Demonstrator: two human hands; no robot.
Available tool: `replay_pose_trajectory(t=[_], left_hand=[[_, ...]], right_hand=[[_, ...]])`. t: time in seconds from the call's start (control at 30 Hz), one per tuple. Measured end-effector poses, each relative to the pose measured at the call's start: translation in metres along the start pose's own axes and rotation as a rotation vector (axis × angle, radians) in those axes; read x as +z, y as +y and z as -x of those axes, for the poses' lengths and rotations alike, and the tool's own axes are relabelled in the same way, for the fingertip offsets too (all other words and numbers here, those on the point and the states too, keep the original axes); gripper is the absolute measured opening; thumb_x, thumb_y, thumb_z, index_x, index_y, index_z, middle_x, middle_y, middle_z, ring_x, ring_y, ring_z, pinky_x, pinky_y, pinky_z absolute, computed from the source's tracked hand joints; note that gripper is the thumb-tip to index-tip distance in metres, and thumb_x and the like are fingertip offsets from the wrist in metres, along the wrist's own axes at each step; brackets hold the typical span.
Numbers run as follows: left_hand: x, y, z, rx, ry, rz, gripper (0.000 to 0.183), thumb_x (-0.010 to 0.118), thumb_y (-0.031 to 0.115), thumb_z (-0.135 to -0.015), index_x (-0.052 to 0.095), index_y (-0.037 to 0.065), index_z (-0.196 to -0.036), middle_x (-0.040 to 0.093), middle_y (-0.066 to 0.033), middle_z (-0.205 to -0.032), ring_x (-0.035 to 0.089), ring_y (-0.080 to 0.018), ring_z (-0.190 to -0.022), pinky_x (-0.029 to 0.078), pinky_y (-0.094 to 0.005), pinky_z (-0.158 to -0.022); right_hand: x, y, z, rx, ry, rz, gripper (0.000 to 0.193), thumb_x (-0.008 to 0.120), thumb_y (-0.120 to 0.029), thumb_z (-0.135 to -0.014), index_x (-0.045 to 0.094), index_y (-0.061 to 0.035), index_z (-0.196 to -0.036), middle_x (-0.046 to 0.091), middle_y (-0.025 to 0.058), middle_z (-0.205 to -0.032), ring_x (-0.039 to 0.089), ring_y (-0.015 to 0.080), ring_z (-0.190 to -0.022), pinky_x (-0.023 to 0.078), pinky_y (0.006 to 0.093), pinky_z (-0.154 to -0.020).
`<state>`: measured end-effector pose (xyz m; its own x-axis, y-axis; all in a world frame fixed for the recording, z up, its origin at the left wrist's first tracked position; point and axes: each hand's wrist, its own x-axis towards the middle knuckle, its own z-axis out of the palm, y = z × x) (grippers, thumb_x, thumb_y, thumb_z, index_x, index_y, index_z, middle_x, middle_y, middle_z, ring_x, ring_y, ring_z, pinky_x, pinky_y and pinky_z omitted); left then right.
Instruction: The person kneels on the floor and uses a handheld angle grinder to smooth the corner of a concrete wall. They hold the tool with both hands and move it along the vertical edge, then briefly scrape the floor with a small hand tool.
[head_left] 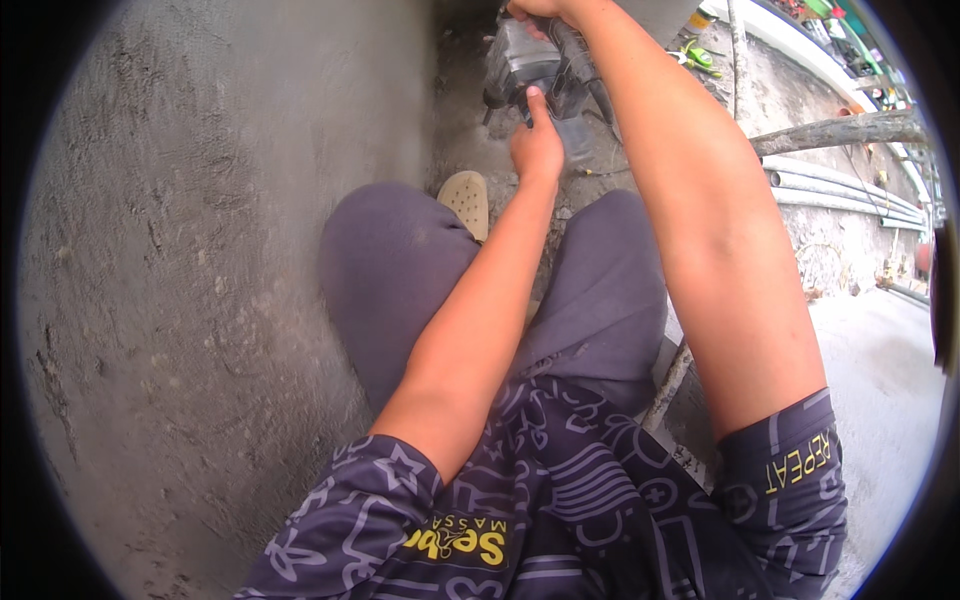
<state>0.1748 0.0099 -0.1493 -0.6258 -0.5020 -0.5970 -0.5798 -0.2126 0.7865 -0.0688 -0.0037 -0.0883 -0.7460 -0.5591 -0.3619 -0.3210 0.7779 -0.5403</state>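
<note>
Head view: both hands on a power tool (525,58) beside a rough wall (220,220)

Near the upper edge, the grey and dark power tool is just right of the wall's corner, above dusty ground (465,140). Left hand (538,150) is closed around the tool's near handle, thumb lying along the top. Right hand (548,8) grips the far end, fingers curled, though the upper edge cuts part of it off. How the tool's working end meets the ground or wall cannot be told.

Space around the work is tight. The grey wall fills the whole left side, and the person's bent knees, in grey trousers (395,285), stand on both sides of the left forearm. A tan shoe with holes (464,205) shows beyond the left knee, close to the wall. The right arm stretches across the view and hides some of the ground behind it.

Past that arm, green-handled pliers (697,58) lie on the ground near a slim upright pole (738,55). A thicker wooden pole (845,131) juts in from the right. Below it, several pale pipes (850,195) lie side by side, and colourful clutter (858,38) crowds the upper right rim.
</note>
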Motion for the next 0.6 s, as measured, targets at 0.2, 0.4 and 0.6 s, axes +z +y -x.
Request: replay_pose_trajectory(t=[0.2, 0.4, 0.6], left_hand=[[0.005, -0.005, -0.007, -0.013, 0.007, 0.076, 0.110, 0.038, 0.083, -0.095, 0.056, -0.019, -0.132, 0.059, -0.0360, -0.136, 0.055, -0.0444, -0.132, 0.040, -0.0455, -0.112], [-0.009, 0.001, -0.003, 0.001, 0.028, 0.166, 0.110, 0.036, 0.084, -0.095, 0.059, -0.019, -0.128, 0.063, -0.0332, -0.130, 0.060, -0.0419, -0.126, 0.043, -0.0433, -0.109], [-0.015, 0.002, -0.004, -0.034, -0.004, 0.229, 0.107, 0.036, 0.082, -0.097, 0.060, -0.018, -0.127, 0.064, -0.0322, -0.128, 0.062, -0.0403, -0.123, 0.044, -0.0425, -0.107]], right_hand=[[0.003, -0.005, -0.009, -0.045, -0.036, -0.008, 0.037, 0.065, -0.011, -0.073, 0.078, 0.0048, -0.104, 0.074, 0.0191, -0.103, 0.067, 0.0317, -0.091, 0.052, 0.0517, -0.073], [0.009, -0.040, -0.020, -0.056, -0.100, 0.038, 0.035, 0.066, -0.012, -0.075, 0.078, 0.0045, -0.104, 0.074, 0.0181, -0.097, 0.068, 0.0328, -0.086, 0.052, 0.0517, -0.071], [0.013, -0.056, -0.029, -0.176, -0.142, 0.316, 0.038, 0.066, -0.017, -0.079, 0.076, 0.0030, -0.110, 0.076, 0.0197, -0.107, 0.071, 0.0321, -0.091, 0.054, 0.0500, -0.077]])
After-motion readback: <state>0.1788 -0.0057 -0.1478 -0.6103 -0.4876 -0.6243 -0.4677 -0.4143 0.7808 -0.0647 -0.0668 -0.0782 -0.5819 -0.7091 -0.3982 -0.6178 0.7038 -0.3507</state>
